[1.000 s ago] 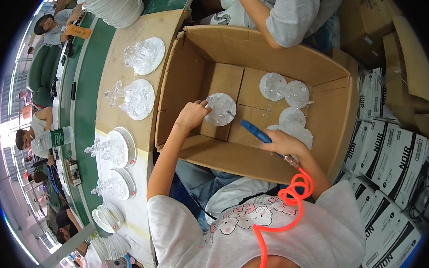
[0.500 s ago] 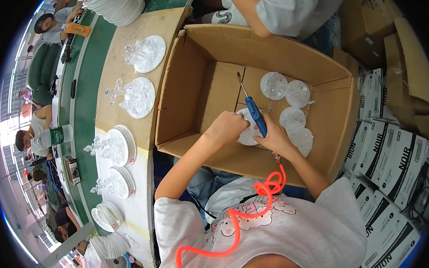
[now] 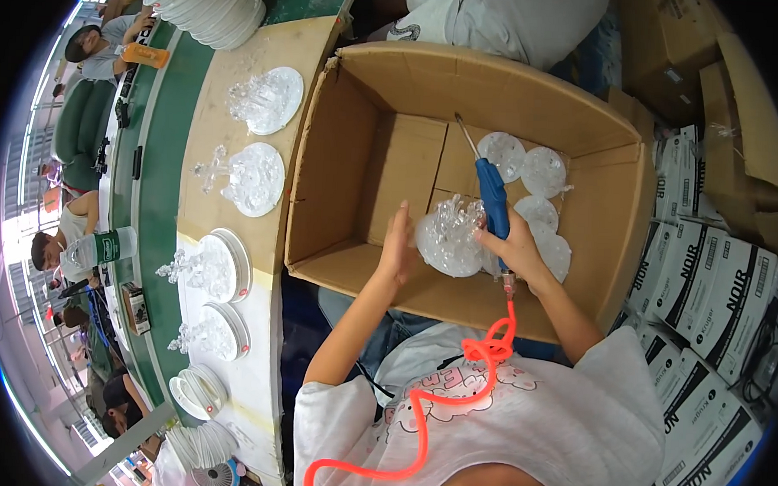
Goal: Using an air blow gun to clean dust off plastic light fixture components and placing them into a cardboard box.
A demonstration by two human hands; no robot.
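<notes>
Your left hand (image 3: 395, 250) is empty, its fingers spread and raised just beside a clear ornamented piece (image 3: 450, 239), while your right hand (image 3: 522, 256) is wrapped around a blue-handled tool (image 3: 493, 197). The tool's thin metal shaft points up and to the left, and a red coiled hose (image 3: 491, 348) runs from its lower end across your shirt. The clear piece lies between your hands, over the near part of a cardboard box (image 3: 332, 158); your right thumb overlaps its right edge, but you cannot tell whether that hand also supports it. Inside the box, toward the right, clear round pieces (image 3: 545, 169) lie close together. To your left, the table (image 3: 205, 118) carries two clear pieces on discs (image 3: 255, 181) and, nearer you, two more on white round bases (image 3: 222, 332), with white rings (image 3: 198, 393) beyond them. White printed boxes (image 3: 712, 296) are stacked on your right, and another person in a grey shirt (image 3: 524, 23) sits across the box.
</notes>
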